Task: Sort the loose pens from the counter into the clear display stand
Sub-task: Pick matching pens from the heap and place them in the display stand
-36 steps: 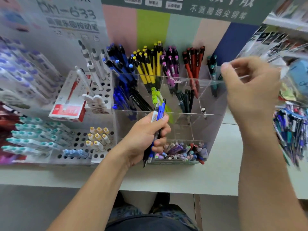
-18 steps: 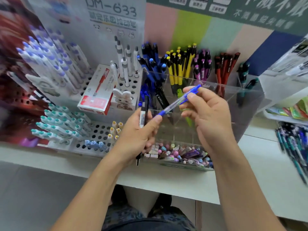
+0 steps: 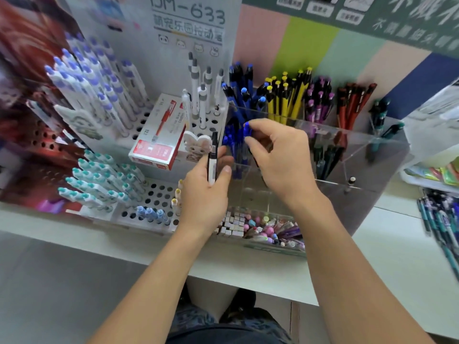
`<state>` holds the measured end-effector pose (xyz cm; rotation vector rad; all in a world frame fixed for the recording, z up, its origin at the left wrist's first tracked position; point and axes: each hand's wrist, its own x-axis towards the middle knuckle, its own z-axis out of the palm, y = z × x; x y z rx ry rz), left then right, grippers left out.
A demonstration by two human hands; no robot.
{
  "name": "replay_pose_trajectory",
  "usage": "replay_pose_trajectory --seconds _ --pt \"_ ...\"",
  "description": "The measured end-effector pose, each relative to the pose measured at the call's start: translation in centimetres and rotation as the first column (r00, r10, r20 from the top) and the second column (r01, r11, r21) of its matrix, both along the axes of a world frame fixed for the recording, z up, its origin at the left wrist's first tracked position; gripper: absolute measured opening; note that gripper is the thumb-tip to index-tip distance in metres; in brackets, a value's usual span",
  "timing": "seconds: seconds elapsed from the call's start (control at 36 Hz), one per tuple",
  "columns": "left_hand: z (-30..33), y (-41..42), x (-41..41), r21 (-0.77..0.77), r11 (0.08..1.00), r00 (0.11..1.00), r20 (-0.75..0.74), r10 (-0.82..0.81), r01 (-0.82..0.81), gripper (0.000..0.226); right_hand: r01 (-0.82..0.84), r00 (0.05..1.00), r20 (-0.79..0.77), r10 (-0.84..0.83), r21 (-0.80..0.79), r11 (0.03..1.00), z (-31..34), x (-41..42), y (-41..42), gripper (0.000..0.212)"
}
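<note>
The clear display stand (image 3: 357, 145) stands on the counter with compartments of blue, yellow, purple, red and teal pens. My left hand (image 3: 206, 192) grips a black pen with a white label (image 3: 213, 157), held upright just left of the stand. My right hand (image 3: 275, 157) hovers over the blue compartment, its fingertips pinching the top of a blue pen (image 3: 247, 127) that stands among the other blue pens.
A red and white pen box (image 3: 159, 137) lies on a white perforated rack (image 3: 154, 194) of white-bodied pens at left. A low clear tray of small erasers and caps (image 3: 263, 229) sits in front of the stand. Loose pens (image 3: 439, 219) lie on the counter at right.
My right hand took the blue pen from my left hand, carried it up and left, and lowered it into the blue compartment. My left hand keeps only the black pen.
</note>
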<state>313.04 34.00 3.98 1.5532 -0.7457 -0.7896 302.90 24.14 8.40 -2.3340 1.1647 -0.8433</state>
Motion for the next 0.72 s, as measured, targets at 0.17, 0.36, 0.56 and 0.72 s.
replay_pose_trajectory --seconds 0.17,0.36,0.56,0.72 --pt "-0.3 0.3 0.3 -0.015 1.0 0.955 -0.296 -0.022 0.018 0.014 -0.007 0.997 -0.082 0.009 0.03 1.0 0.3 0.3 -0.3 0.016" --pt "0.2 0.7 1.8 -0.158 0.967 0.662 -0.705 -0.253 0.202 0.034 0.0 0.979 -0.205 0.005 0.022 1.0 0.2 1.4 0.1 0.018" --pt "1.0 0.5 1.3 -0.184 0.876 0.635 -0.626 -0.453 0.445 0.024 -0.082 0.981 0.194 0.002 0.405 0.91 1.7 -1.8 2.6 0.029" --pt "1.4 -0.4 -0.9 -0.147 0.755 0.606 -0.507 -0.612 0.639 0.022 -0.193 0.879 0.423 -0.219 0.736 0.649 0.5 -5.7 3.5 0.028"
